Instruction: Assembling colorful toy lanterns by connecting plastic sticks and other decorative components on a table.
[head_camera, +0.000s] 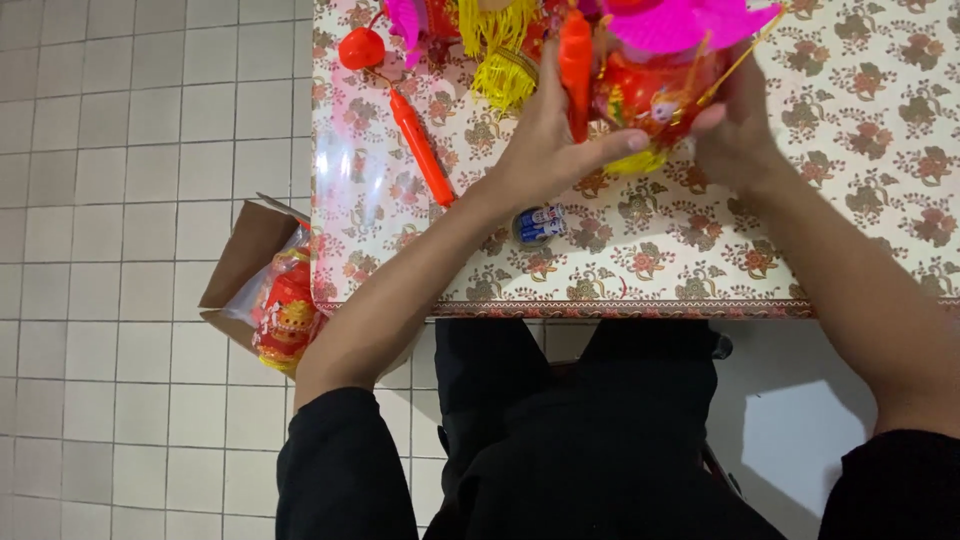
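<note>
Both my hands hold a red toy lantern (655, 95) with a pink frilled top (690, 20) and yellow fringe over the far part of the table. My left hand (550, 140) grips its left side, next to an orange-red stick part (576, 65). My right hand (735, 125) closes on its right side. The lantern's lower edge sits between my palms, partly hidden by my fingers.
The table (860, 180) has a glossy floral cover. On it lie a red plastic stick (420, 150) with a round red end (360, 48), yellow tassels (500, 50) and a small battery (540, 224). A cardboard box (240, 265) with another red lantern (288, 315) stands on the tiled floor at left.
</note>
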